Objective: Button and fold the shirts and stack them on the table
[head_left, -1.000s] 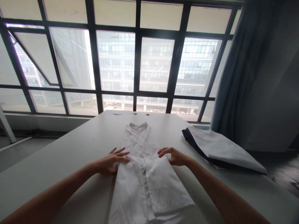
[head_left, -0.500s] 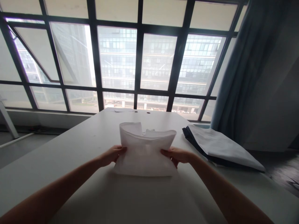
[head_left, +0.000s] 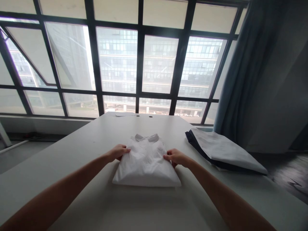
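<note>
The white shirt [head_left: 147, 166] lies folded on the worktop [head_left: 134, 208], its collar [head_left: 153, 138] at the far end and a broad, straight fold toward the person. The left hand [head_left: 119, 151] pinches one side edge, thumb on top; the right hand [head_left: 177, 157] pinches the opposite side the same way, its fingers partly tucked under the cloth. How many layers each grip takes in cannot be told.

That is probably the main weakness: if the thumbs catch only the upper layer, a lift could slide it off the layers below and skew the fold. Uneven pulling may twist the shirt, since the right hand sits slightly closer to the person than the left. The front looks puffy and creased, so pressing it down as it is could set wrinkles in. The collar stands a little raised and could bend if pushed. The garment pile [head_left: 226, 150], pale cloth over dark, lies beside the right forearm [head_left: 216, 189]; a wide outward swing of that arm might nudge it askew.
</note>
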{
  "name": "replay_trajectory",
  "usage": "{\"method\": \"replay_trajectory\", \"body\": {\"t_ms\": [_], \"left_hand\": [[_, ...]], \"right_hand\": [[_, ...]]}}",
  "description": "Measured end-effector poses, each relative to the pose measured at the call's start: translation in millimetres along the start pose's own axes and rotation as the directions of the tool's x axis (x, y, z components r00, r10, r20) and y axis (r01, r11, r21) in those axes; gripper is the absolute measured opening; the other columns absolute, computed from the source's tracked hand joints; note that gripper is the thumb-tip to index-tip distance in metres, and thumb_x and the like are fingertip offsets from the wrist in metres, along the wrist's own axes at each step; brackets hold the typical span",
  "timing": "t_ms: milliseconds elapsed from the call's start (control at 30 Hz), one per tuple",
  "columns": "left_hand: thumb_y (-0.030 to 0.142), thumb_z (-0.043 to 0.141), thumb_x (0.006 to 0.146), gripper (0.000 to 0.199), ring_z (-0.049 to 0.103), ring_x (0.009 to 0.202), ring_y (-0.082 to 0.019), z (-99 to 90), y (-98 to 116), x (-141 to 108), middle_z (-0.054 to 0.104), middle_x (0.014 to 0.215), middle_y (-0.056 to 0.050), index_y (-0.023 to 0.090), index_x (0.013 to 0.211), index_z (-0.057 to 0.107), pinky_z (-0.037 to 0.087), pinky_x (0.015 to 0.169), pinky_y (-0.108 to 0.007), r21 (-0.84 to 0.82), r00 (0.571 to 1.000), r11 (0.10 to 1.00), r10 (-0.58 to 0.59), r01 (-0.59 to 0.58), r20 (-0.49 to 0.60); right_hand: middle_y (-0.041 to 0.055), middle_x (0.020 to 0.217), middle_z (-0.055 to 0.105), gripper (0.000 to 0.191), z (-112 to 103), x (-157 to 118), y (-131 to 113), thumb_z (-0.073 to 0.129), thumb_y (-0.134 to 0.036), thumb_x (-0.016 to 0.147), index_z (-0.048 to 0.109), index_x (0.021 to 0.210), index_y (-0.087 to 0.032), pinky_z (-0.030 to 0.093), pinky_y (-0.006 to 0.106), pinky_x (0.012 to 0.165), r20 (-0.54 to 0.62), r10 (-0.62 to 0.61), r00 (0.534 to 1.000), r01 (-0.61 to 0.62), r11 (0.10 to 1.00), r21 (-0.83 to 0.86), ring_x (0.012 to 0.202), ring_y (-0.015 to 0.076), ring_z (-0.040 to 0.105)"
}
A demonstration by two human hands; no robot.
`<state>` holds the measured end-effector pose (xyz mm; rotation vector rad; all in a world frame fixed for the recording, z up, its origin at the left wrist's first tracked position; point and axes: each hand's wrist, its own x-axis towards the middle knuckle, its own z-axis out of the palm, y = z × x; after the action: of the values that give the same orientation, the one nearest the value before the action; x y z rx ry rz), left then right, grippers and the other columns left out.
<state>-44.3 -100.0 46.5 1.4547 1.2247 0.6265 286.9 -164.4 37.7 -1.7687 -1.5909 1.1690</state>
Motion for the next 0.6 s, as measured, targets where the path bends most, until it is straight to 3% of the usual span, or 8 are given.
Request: {"method": "replay_trajectory", "body": {"t_ms": [133,233,400,500,600], "left_hand": [[0.055,0.084,0.054,0.069,0.068,0.076,-0.023,-4.9,20.2,8.4,0.071,0.088,-0.008,0.012,0.104,0.065,0.054,0.057,-0.029,-0.079,0.982,0.980,0.178,-0.183,-0.066],[0.056,0.082,0.056,0.069,0.066,0.070,-0.021,-8.4,25.5,23.1,0.070,0.084,-0.005,0.013,0.106,0.062,0.054,0.056,-0.029,-0.114,0.967,0.966,0.218,-0.233,-0.132],[0.052,0.077,0.063,0.055,0.065,0.067,-0.020,-4.6,9.3,60.2,0.069,0.081,-0.006,0.012,0.099,0.063,0.050,0.053,-0.026,-0.051,0.965,0.979,0.185,-0.198,-0.188],[0.048,0.074,0.069,0.046,0.066,0.069,-0.020,-0.6,-4.4,77.9,0.070,0.080,-0.007,0.011,0.094,0.065,0.049,0.054,-0.026,-0.015,0.962,0.981,0.186,-0.193,-0.200],[0.043,0.069,0.075,0.035,0.068,0.076,-0.023,1.0,-12.0,86.1,0.072,0.084,-0.009,0.011,0.090,0.066,0.050,0.058,-0.025,0.072,0.955,0.976,0.218,-0.208,-0.202]], "right_hand": [[-0.0034,0.057,0.056,0.031,-11.1,-4.2,-9.3,0.071,-0.043,0.083,0.063,0.084,-0.013,0.040,0.019,0.039,-0.077,-0.158,0.984,0.162,0.986,0.044,0.041,0.0071,0.047],[-0.0031,0.061,0.057,0.026,-15.8,2.3,-11.0,0.064,-0.039,0.087,0.063,0.089,-0.014,0.037,0.019,0.039,-0.234,-0.232,0.944,0.253,0.966,0.061,0.041,0.0067,0.045],[0.0007,0.068,0.063,0.021,-5.3,34.7,2.9,0.052,-0.030,0.088,0.064,0.083,-0.014,0.040,0.021,0.051,-0.437,-0.259,0.861,0.227,0.966,-0.125,0.056,0.0113,0.052],[0.0041,0.074,0.068,0.024,-0.5,47.6,11.2,0.051,-0.030,0.088,0.066,0.080,-0.013,0.042,0.022,0.061,-0.446,-0.320,0.836,0.211,0.937,-0.278,0.067,0.0140,0.057],[0.0077,0.082,0.072,0.025,-1.4,47.0,13.5,0.051,-0.031,0.090,0.068,0.085,-0.013,0.044,0.023,0.066,-0.437,-0.310,0.844,0.170,0.928,-0.331,0.072,0.0160,0.061]]}}
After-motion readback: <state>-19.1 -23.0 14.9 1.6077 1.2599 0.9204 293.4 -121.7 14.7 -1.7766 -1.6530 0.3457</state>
